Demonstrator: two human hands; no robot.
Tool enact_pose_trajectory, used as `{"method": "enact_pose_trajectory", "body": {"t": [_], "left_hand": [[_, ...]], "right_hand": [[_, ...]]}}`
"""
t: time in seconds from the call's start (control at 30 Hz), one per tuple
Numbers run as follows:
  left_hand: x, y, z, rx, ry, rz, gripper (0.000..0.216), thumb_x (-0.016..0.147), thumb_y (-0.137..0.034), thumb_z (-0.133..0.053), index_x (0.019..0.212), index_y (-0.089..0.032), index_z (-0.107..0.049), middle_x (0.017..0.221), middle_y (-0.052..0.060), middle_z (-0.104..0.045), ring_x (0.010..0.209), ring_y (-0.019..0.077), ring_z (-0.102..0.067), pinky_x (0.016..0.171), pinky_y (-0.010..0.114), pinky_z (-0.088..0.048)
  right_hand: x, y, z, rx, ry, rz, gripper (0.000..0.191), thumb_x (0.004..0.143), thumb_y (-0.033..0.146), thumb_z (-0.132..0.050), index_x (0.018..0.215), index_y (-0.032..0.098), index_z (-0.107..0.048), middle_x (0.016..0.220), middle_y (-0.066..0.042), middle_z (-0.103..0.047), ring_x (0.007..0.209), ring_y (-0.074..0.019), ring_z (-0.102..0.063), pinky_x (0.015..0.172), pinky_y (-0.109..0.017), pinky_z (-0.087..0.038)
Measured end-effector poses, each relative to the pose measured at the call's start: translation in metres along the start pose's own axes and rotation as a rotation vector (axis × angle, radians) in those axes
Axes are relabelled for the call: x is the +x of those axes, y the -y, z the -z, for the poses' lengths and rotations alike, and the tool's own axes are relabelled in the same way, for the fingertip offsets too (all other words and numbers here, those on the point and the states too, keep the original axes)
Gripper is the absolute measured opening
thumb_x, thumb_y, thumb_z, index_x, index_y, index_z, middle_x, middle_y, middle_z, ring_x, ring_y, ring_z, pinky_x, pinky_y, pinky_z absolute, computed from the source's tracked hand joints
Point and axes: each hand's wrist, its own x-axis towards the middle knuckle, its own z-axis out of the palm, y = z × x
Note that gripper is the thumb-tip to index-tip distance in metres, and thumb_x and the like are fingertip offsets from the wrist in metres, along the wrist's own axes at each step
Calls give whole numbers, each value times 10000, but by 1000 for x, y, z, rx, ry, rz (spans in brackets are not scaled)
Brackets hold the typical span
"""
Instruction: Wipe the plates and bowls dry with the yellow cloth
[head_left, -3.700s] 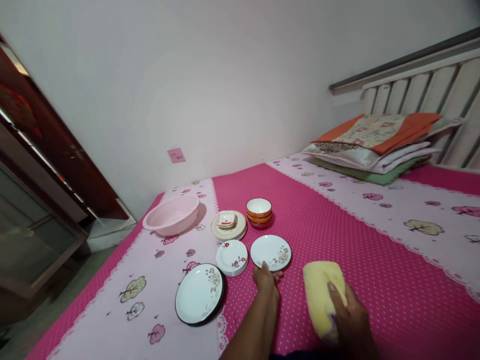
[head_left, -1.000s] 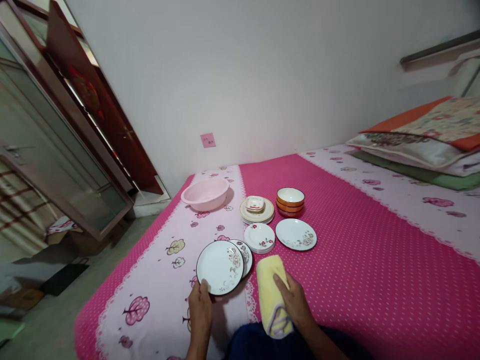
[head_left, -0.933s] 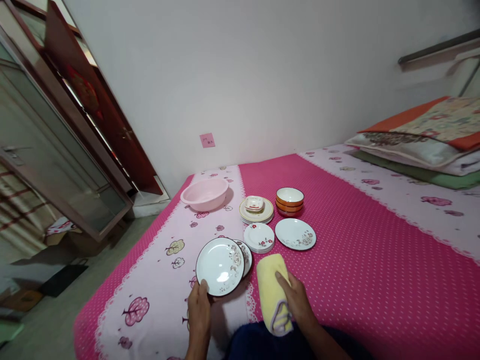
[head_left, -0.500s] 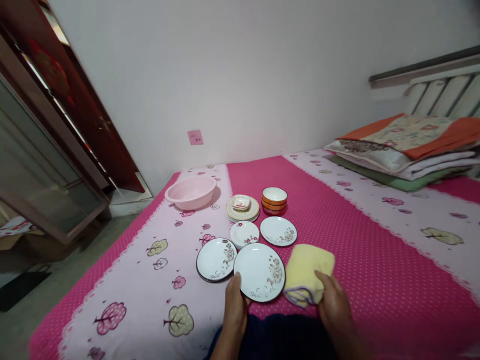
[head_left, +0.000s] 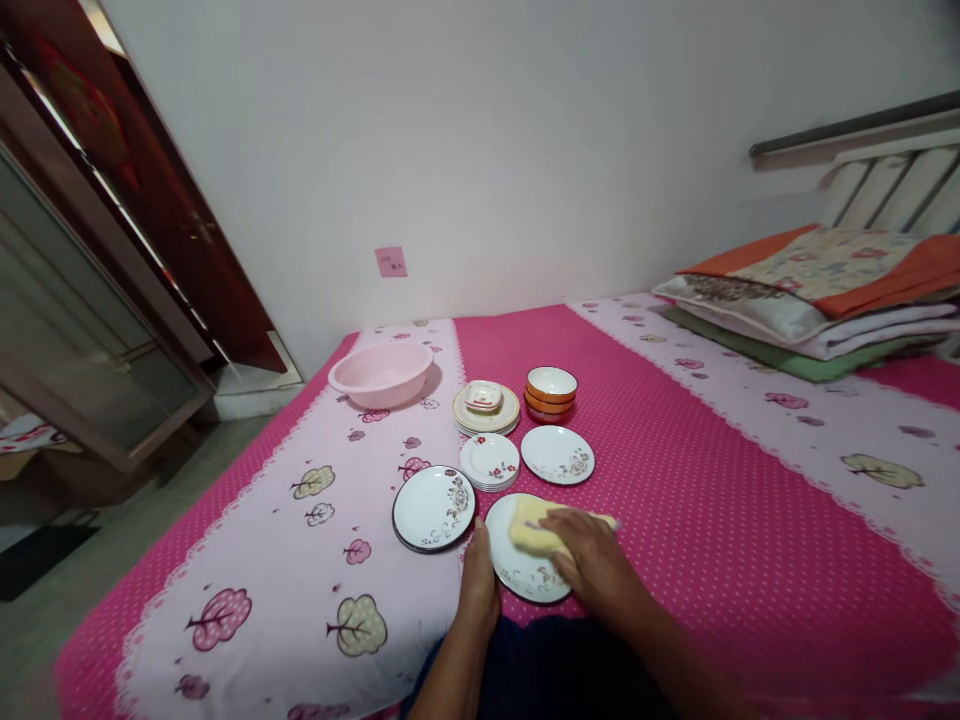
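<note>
My left hand (head_left: 478,580) grips the left edge of a white plate (head_left: 511,573) with a dark rim and a brown flower pattern. The plate is held just in front of my lap. My right hand (head_left: 589,560) presses a bunched yellow cloth (head_left: 531,527) onto the plate's face. To the left lie matching plates (head_left: 427,510), one on another. Another flowered plate (head_left: 551,452) rests beyond, on the right. Behind the held plate is a stack of small plates with red flowers (head_left: 484,455).
Farther back stand cream-rimmed plates (head_left: 465,414) topped by a small square dish (head_left: 483,396), and stacked orange bowls (head_left: 551,397). A pink basin (head_left: 382,375) sits at the left on the patterned bedspread (head_left: 675,500). Folded bedding (head_left: 810,300) is piled at the right, near the wall.
My right hand has lifted the yellow cloth from the bed and brought it left onto the plate. My left hand still holds the plate, which has shifted slightly right.
</note>
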Motion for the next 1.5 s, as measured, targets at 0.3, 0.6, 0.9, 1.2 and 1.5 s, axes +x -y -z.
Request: {"method": "enact_pose_trajectory", "body": {"t": [0.3, 0.6, 0.9, 1.2, 1.5], "left_hand": [[8, -5, 11, -24, 3, 150, 416, 908, -495, -661, 976, -92, -736, 841, 160, -785, 848, 319, -766, 750, 415, -630], [-1, -5, 4, -93, 12, 69, 399, 898, -368, -694, 1178, -84, -717, 1089, 196, -792, 1050, 329, -751, 942, 441, -601], [16, 0, 8, -120, -128, 152, 259, 947, -333, -636, 1017, -95, -710, 947, 166, -799, 922, 296, -776, 830, 397, -635], [13, -5, 3, -131, -120, 166, 304, 937, -287, -625, 1133, -69, -708, 978, 183, -801, 914, 308, -780, 830, 420, -639], [15, -5, 0, -143, -166, 206, 305, 992, -336, -567, 1066, -80, -714, 894, 162, -799, 830, 289, -779, 777, 405, -647]], "right_hand": [[-7, 35, -26, -70, 301, 114, 362, 992, 163, -482, 1247, 250, -723, 1377, -86, -690, 1225, -226, -631, 1036, -363, -464], [45, 5, -37, -308, 241, -124, 448, 944, 43, -372, 1249, 69, -700, 1322, -230, -682, 1166, -345, -621, 995, -458, -430], [-13, 41, -28, -229, 328, -4, 277, 902, 99, -507, 991, 208, -745, 1001, -89, -772, 982, -270, -650, 893, -348, -414], [47, 24, -34, -296, 227, -146, 404, 962, 70, -394, 1220, 124, -700, 1248, -174, -717, 1123, -327, -608, 921, -406, -374], [0, 49, -27, -241, 369, -57, 153, 888, 156, -606, 911, 203, -749, 944, -75, -781, 919, -254, -658, 806, -325, -391]]}}
